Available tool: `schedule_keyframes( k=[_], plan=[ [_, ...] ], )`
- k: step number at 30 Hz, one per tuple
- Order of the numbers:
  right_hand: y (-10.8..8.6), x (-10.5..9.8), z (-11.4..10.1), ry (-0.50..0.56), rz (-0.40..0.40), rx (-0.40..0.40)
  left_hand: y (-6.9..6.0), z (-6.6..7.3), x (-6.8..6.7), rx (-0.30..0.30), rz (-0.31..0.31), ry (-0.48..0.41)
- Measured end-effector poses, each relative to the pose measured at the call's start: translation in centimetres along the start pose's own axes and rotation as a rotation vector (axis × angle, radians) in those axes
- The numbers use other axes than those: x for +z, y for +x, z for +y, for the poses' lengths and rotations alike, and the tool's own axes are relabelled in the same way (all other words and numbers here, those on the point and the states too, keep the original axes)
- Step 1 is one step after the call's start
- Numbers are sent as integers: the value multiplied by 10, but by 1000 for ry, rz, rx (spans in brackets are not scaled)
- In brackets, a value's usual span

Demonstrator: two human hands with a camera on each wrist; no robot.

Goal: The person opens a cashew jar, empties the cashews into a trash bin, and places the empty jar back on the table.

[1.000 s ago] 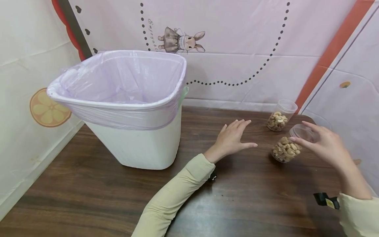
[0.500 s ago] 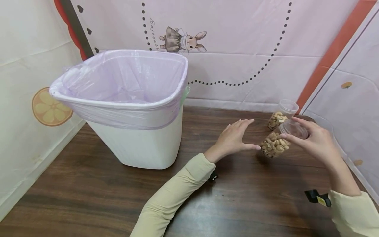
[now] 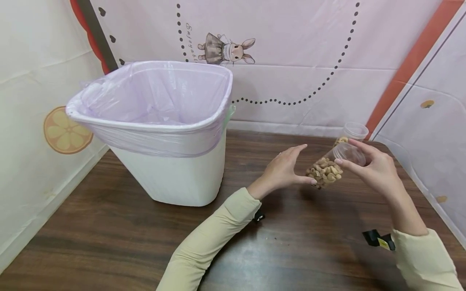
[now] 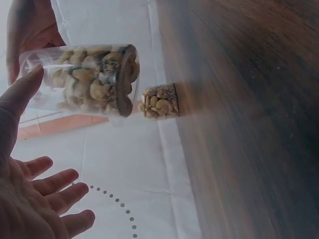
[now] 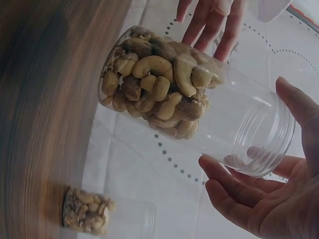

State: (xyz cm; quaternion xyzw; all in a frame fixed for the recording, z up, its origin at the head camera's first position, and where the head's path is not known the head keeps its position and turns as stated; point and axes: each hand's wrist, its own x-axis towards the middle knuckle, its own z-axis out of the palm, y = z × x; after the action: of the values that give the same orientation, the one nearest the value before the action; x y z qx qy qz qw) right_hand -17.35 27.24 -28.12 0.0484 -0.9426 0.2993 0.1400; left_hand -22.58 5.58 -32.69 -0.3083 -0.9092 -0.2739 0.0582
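Cashews [image 5: 159, 84], some pale and some darker, pack the lower part of a clear jar [image 3: 329, 163], which is held tilted in the air over the brown surface [image 3: 309, 258]. The right hand [image 3: 378, 173] grips it near its threaded mouth, thumb on one side and fingers bent round the other. The base slants down toward the left hand [image 3: 282, 171], which is spread wide with fingers stretched and thumb well apart, gripping nothing (its thumb tip overlaps the base in the head view, though I cannot tell whether the two touch). A second jar [image 3: 355, 130], also part filled with nuts, stands on the surface behind the first, near the far right corner, partly hidden by the held one. Well apart from both, over on the left, a white bin [image 3: 174, 182] stands on the same surface, lined with a thin lilac bag [image 3: 171, 143] folded over its rim. Behind everything hangs a pale pink sheet [image 3: 291, 32] printed with a rabbit [image 3: 225, 50] and dotted lines.
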Motion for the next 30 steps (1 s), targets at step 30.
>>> schedule_keyframes(
  k=[30],
  plan=[
    [3, 30, -16, 308, 113, 22, -8, -17, -1, -38, -2, -80]
  ],
)
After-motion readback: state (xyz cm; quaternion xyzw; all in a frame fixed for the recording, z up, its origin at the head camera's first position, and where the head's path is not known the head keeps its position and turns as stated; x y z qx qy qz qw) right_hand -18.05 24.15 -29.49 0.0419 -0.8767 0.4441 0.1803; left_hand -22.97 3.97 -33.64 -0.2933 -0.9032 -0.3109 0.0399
